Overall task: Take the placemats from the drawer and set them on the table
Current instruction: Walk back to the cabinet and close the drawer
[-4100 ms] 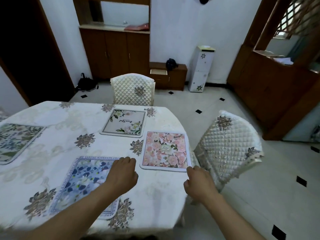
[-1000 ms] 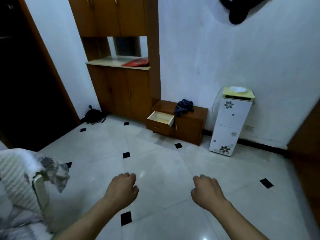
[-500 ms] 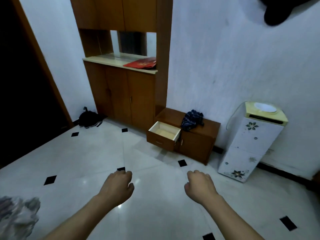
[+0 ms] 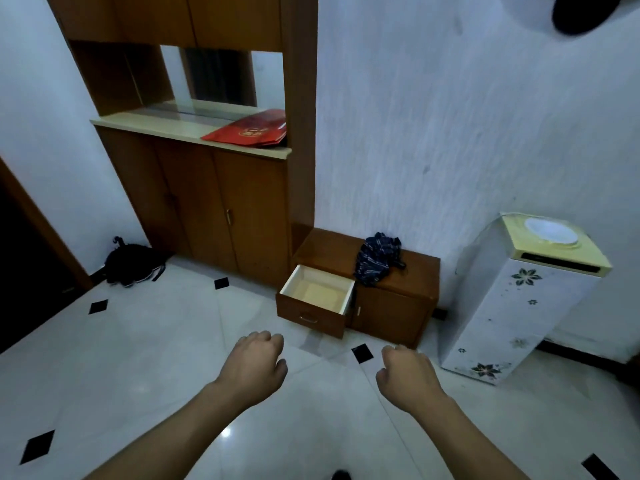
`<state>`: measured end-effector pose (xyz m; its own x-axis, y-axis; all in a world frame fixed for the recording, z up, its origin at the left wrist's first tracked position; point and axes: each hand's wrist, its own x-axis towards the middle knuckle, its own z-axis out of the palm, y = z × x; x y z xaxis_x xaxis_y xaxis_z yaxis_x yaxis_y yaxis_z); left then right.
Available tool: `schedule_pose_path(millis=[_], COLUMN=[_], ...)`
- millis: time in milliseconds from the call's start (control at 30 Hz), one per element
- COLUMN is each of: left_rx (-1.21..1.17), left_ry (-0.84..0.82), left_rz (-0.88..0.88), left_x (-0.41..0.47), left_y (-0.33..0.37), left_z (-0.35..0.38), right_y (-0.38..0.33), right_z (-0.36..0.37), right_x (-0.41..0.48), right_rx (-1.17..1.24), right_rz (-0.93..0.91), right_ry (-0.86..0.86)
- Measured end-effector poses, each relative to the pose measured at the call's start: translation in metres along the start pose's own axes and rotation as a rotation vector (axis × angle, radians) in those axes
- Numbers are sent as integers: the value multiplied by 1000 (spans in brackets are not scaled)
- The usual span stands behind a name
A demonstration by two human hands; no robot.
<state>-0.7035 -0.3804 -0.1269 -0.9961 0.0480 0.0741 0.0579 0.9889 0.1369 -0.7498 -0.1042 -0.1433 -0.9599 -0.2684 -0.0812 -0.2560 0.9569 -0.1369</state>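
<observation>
Drawer (image 4: 317, 296): pulled out of the low wooden cabinet (image 4: 391, 299), pale inside, no placemat visible in it.
Left hand (image 4: 254, 367): loosely curled, holding nothing, held over the white tiled floor (image 4: 121, 358) short of the drawer.
Right hand (image 4: 405, 377): loosely curled, holding nothing, beside the left.
Dark cloth (image 4: 377, 258): bunched on the cabinet top.
Water dispenser (image 4: 519, 299): right of the cabinet, against the wall.

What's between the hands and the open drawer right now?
Nothing visible. Only bare tiled floor lies between the left hand, the right hand and the open drawer. Its visible inside looks empty.
</observation>
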Motion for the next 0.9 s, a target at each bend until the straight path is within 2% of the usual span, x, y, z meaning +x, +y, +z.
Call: schedule_pose_path(millis=[300, 567, 900], left_rx=[22, 27, -8], left_ry=[0, -55, -108], left_rz=[-30, -47, 154], left_x=[192, 314, 460], left_y=[-43, -81, -167], left_z=[26, 48, 113], right_y=[18, 9, -25], right_z=[33, 32, 71], right_x=[224, 358, 473], right_rx=[75, 71, 81], right_rz=[-53, -120, 78], right_ry=[-25, -70, -159])
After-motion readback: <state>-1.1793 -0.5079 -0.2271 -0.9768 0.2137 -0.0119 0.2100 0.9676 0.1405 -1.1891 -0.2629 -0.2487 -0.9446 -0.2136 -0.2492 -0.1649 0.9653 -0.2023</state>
